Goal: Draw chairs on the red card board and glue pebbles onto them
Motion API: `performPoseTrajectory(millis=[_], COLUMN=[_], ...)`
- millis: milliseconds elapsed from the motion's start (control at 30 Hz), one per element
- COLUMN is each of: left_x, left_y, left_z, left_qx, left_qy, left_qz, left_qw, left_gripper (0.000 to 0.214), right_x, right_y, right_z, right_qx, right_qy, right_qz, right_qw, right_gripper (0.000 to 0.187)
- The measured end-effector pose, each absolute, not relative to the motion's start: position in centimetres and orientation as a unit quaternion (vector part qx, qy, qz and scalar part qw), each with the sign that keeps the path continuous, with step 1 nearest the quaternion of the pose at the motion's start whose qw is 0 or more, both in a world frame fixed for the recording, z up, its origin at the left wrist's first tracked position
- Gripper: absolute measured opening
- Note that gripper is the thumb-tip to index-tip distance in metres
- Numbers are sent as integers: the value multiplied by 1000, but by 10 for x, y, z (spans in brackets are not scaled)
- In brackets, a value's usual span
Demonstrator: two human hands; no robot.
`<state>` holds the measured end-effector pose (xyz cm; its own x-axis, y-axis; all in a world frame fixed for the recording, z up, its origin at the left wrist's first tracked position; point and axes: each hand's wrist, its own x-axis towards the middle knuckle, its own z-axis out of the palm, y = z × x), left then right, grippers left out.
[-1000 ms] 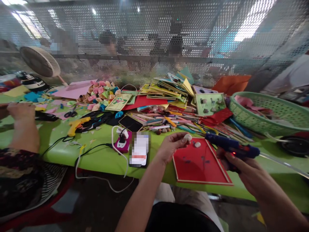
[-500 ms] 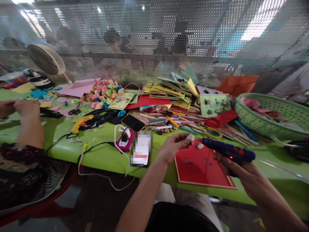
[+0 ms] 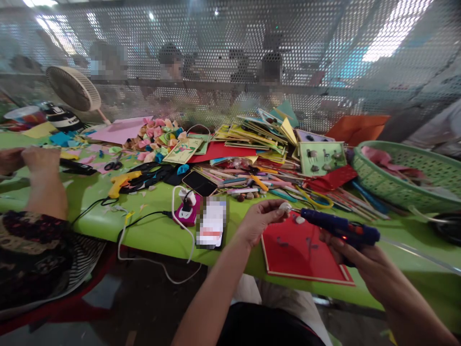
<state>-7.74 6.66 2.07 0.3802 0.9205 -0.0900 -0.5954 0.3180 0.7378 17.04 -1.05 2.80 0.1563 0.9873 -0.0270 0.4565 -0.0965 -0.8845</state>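
Note:
My left hand (image 3: 260, 220) pinches a small white pebble (image 3: 285, 207) just above the green table (image 3: 151, 230). My right hand (image 3: 355, 254) grips a blue glue gun (image 3: 340, 227), and its nozzle tip touches or nearly touches the pebble. Beneath both lies a red card (image 3: 300, 252) with small dark marks drawn on it. A second white pebble (image 3: 299, 219) rests on the card's far edge, right below the gun's barrel.
A phone (image 3: 211, 223) and a pink plug (image 3: 186, 213) with white cable lie left of my hand. Behind are piled cards (image 3: 259, 137), sticks, a green-framed card (image 3: 321, 157) and a green basket (image 3: 403, 173). Another person's hands (image 3: 34, 161) work at far left near a yellow glue gun (image 3: 120, 182).
The glue gun has moved left until its tip meets the pebble held in my left hand. The view shifted slightly; the red card stays in place.

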Motion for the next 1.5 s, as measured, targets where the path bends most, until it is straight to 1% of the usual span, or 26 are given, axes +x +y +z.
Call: performPoseTrajectory(millis=[100,233,467,567,667,800,1033,1200,1333,1500], left_x=[-77,-77,-78,-79,-79,-78,-78,-78,-78,-77], left_y=[66,66,66,65,65,65,66,65,65,66], left_z=[20,22,23,23,24,23,25,26,25,24], left_qx=[318,321,320,322,320,316,317,320,325,324], left_qy=[259,259,259,258,257,260,268,270,269,270], left_qz=[491,492,496,491,492,495,496,494,493,497], left_qw=[768,766,764,767,768,766,763,762,761,758], left_gripper=[59,60,59,59,60,61,61,62,61,60], right_x=[165,162,171,167,163,161,166,170,162,159], right_y=[-10,-10,-12,-11,-10,-13,-14,-12,-12,-14], right_z=[35,41,29,33,42,45,38,35,38,41], right_qx=[-654,-665,-660,-659,-662,-660,-661,-663,-659,-663], right_qy=[-533,-525,-515,-510,-514,-525,-533,-528,-529,-531], right_qz=[375,365,380,377,373,376,368,374,368,373], right_qw=[384,387,394,405,398,384,379,377,388,373], right_gripper=[61,63,55,59,63,60,64,61,64,67])
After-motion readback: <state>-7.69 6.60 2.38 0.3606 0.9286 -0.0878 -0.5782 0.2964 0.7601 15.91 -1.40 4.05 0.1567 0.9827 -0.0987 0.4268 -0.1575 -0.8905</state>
